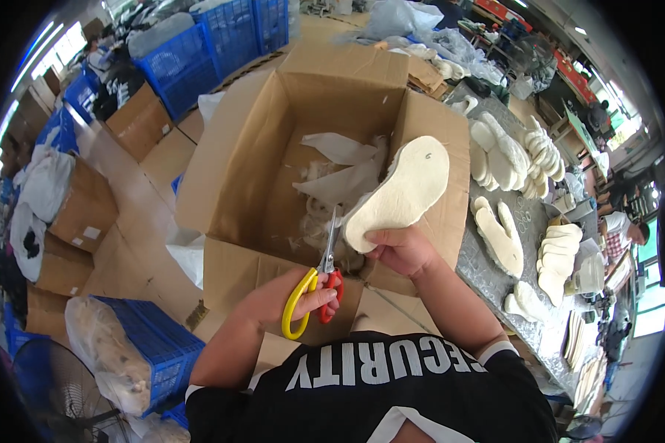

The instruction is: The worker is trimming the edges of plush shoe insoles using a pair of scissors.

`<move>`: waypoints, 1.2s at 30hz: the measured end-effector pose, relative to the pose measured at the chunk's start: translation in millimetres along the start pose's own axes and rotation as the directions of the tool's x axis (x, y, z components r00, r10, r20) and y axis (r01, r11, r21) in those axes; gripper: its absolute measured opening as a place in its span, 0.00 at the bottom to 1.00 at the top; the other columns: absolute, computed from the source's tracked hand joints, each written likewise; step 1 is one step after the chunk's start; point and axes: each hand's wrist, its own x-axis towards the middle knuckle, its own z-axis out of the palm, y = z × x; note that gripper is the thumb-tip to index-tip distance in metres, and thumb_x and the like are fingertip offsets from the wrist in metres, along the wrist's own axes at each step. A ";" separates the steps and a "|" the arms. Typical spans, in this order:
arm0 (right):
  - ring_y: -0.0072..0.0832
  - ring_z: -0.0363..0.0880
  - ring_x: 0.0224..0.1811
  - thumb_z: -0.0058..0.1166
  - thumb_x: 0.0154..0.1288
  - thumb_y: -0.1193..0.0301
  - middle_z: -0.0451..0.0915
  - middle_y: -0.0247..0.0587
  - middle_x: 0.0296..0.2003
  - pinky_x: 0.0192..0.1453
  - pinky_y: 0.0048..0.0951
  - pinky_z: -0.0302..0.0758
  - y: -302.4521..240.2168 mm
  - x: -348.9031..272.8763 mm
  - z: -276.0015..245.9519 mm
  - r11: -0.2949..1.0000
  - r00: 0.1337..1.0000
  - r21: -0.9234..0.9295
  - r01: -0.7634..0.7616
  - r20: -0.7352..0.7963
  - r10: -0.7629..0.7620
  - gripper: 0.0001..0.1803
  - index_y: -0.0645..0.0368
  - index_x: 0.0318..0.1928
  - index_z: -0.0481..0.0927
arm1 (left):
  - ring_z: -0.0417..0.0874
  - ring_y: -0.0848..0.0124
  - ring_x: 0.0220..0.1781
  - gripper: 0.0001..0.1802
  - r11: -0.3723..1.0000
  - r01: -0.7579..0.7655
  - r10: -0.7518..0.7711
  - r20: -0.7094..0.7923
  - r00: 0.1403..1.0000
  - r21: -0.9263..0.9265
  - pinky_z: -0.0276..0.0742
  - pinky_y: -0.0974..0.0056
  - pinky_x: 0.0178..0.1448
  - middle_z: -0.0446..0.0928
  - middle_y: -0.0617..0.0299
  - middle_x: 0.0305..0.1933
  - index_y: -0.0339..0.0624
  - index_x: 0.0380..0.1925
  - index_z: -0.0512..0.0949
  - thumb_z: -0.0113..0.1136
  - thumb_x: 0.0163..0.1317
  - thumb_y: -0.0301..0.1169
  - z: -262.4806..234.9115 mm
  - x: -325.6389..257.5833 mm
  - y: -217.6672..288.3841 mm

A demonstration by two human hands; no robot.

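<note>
In my left hand (319,295) is a pair of scissors (328,260) with one yellow and one red handle loop, its blades pointing up and away. My right hand (403,251) grips the heel end of a cream fleecy insole (406,184), thumb on top. The scissor tips are close beside the insole's left edge; I cannot tell whether they touch it. Both hands are over the near side of an open cardboard box (251,155). White scraps (340,181) and curly trimmings lie inside it.
To the right, a grey worktable (488,255) carries several stacks of insoles (502,155). Blue crates (174,66) stand behind at the left, another blue crate (174,354) at the near left by a fan (59,384). Cardboard boxes (85,199) line the left. A person (624,232) is at the far right.
</note>
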 end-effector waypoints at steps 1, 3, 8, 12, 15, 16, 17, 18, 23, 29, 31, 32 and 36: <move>0.29 0.76 0.43 0.54 0.55 0.80 0.76 0.39 0.43 0.42 0.31 0.75 -0.3 0.4 10.9 0.992 0.999 0.123 0.004 -0.032 0.000 0.21 0.58 0.51 0.69 | 0.77 0.71 0.32 0.16 0.999 0.026 -0.026 0.000 1.000 0.046 0.73 0.67 0.41 0.74 0.55 0.31 0.32 0.43 0.67 0.52 0.62 0.34 -0.7 -1.9 3.8; 0.30 0.76 0.43 0.54 0.54 0.80 0.76 0.39 0.43 0.42 0.31 0.75 1.0 0.0 17.9 0.971 0.998 0.238 -0.001 -0.065 0.017 0.22 0.58 0.51 0.68 | 0.77 0.72 0.31 0.15 0.996 0.057 -0.057 -0.015 0.998 0.067 0.72 0.68 0.39 0.74 0.56 0.31 0.33 0.42 0.68 0.52 0.61 0.34 -0.3 -3.8 9.8; 0.32 0.75 0.46 0.55 0.55 0.77 0.75 0.38 0.46 0.47 0.34 0.74 4.0 2.4 13.0 0.945 0.997 0.325 -0.016 -0.070 0.041 0.21 0.56 0.51 0.68 | 0.74 0.75 0.25 0.12 0.961 0.015 0.015 -0.107 0.994 0.275 0.70 0.67 0.30 0.71 0.62 0.22 0.37 0.27 0.68 0.51 0.61 0.36 2.9 -7.1 9.4; 0.32 0.75 0.46 0.54 0.57 0.76 0.75 0.39 0.44 0.46 0.38 0.74 5.9 -0.1 24.8 0.889 0.993 0.457 -0.013 -0.098 0.064 0.20 0.56 0.51 0.67 | 0.74 0.68 0.22 0.14 0.810 0.051 0.083 -0.201 0.976 0.584 0.69 0.64 0.28 0.71 0.58 0.18 0.36 0.23 0.70 0.52 0.60 0.37 12.1 -6.7 11.2; 0.32 0.75 0.47 0.50 0.61 0.77 0.74 0.39 0.45 0.49 0.38 0.72 8.6 -1.1 22.3 0.894 0.990 0.448 0.007 -0.128 0.056 0.16 0.58 0.50 0.68 | 0.74 0.64 0.20 0.16 0.653 0.044 0.190 -0.220 0.957 0.756 0.68 0.62 0.27 0.71 0.56 0.16 0.35 0.19 0.71 0.52 0.59 0.37 26.4 -6.0 15.4; 0.32 0.75 0.47 0.49 0.61 0.77 0.74 0.40 0.45 0.48 0.38 0.73 8.6 -1.9 23.2 0.903 0.987 0.429 0.023 -0.151 0.047 0.16 0.58 0.50 0.67 | 0.74 0.58 0.20 0.17 0.617 0.052 0.217 -0.234 0.948 0.785 0.68 0.58 0.27 0.71 0.52 0.15 0.35 0.18 0.70 0.52 0.58 0.38 29.3 -6.2 16.6; 0.33 0.75 0.47 0.49 0.61 0.78 0.74 0.41 0.45 0.47 0.37 0.74 9.2 -2.1 23.8 0.912 0.984 0.409 0.039 -0.175 0.036 0.17 0.59 0.51 0.67 | 0.74 0.58 0.20 0.17 0.609 0.059 0.210 -0.232 0.950 0.791 0.68 0.58 0.27 0.71 0.52 0.15 0.35 0.18 0.70 0.52 0.58 0.38 32.4 -6.4 16.0; 0.33 0.75 0.47 0.49 0.61 0.78 0.74 0.41 0.45 0.47 0.37 0.74 10.0 -1.2 23.8 0.907 0.984 0.419 0.046 -0.176 0.031 0.17 0.59 0.51 0.67 | 0.74 0.54 0.21 0.17 0.543 0.114 0.211 -0.267 0.940 0.832 0.68 0.56 0.28 0.71 0.50 0.16 0.35 0.18 0.70 0.52 0.58 0.37 35.6 -7.0 14.6; 0.35 0.74 0.47 0.49 0.59 0.81 0.73 0.44 0.45 0.49 0.39 0.75 17.9 -3.3 21.0 0.920 0.989 0.372 0.122 -0.127 -0.080 0.19 0.61 0.52 0.66 | 0.73 0.45 0.26 0.15 0.466 0.236 0.112 -0.321 0.940 0.853 0.68 0.50 0.32 0.73 0.45 0.20 0.35 0.20 0.72 0.52 0.58 0.36 40.8 -6.3 25.5; 0.37 0.74 0.49 0.55 0.56 0.78 0.73 0.45 0.46 0.50 0.40 0.74 26.8 -5.5 29.3 0.929 0.970 0.287 0.231 -0.136 -0.199 0.23 0.60 0.53 0.66 | 0.75 0.47 0.30 0.13 0.455 0.234 0.112 -0.316 0.942 0.859 0.70 0.52 0.35 0.74 0.44 0.25 0.32 0.28 0.72 0.51 0.58 0.35 27.8 -9.4 32.6; 0.38 0.74 0.49 0.55 0.56 0.78 0.73 0.45 0.46 0.50 0.41 0.74 30.9 -4.9 36.5 0.918 0.965 0.311 0.247 -0.162 -0.205 0.23 0.60 0.53 0.66 | 0.76 0.47 0.31 0.13 0.393 0.232 0.161 -0.315 0.935 0.890 0.70 0.52 0.35 0.74 0.43 0.25 0.30 0.30 0.70 0.51 0.58 0.34 22.0 -10.4 34.9; 0.38 0.74 0.49 0.55 0.56 0.78 0.73 0.45 0.46 0.50 0.41 0.74 32.2 -4.3 39.7 0.908 0.964 0.336 0.251 -0.170 -0.204 0.23 0.60 0.53 0.66 | 0.76 0.47 0.31 0.13 0.388 0.219 0.161 -0.299 0.941 0.895 0.70 0.52 0.35 0.74 0.43 0.25 0.30 0.30 0.70 0.51 0.58 0.34 19.6 -11.0 36.9; 0.36 0.74 0.49 0.52 0.55 0.85 0.73 0.43 0.46 0.52 0.40 0.74 33.9 -4.1 46.2 0.878 0.962 0.404 0.257 -0.198 -0.190 0.23 0.60 0.53 0.66 | 0.76 0.47 0.30 0.13 0.433 0.177 0.098 -0.241 0.966 0.884 0.70 0.52 0.34 0.74 0.42 0.25 0.30 0.32 0.70 0.51 0.58 0.33 9.6 -13.6 40.5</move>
